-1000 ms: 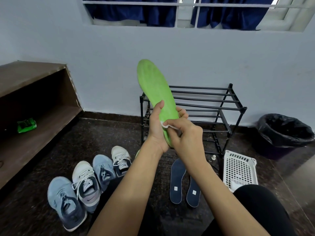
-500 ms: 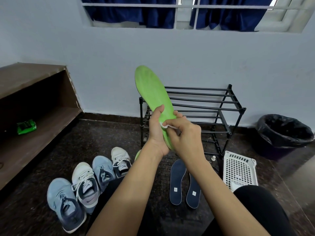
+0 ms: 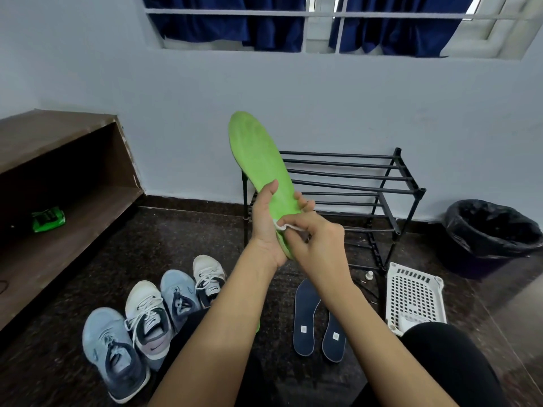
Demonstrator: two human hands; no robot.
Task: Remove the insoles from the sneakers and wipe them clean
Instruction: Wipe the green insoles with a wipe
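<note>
Fingers of left hand (image 3: 264, 230) round matte green insole (image 3: 261, 154), right hand (image 3: 317, 245) pinching crumpled wipe (image 3: 283, 227).

**What sits around me**

A black metal rack (image 3: 346, 174) stands against the pale wall (image 3: 382, 107) in front of me. To its right is a dark bin (image 3: 493, 239) lined with a black bag. A white plastic basket (image 3: 414, 295) lies on the dark speckled floor (image 3: 182, 239) near the rack's right leg, with a small white knob (image 3: 369, 274) just beside it. On my left, a brown wooden shelf (image 3: 88, 218) holds a green packet (image 3: 48, 219). Above, blue curtains (image 3: 235, 24) hang behind white window bars (image 3: 293, 13).
</note>
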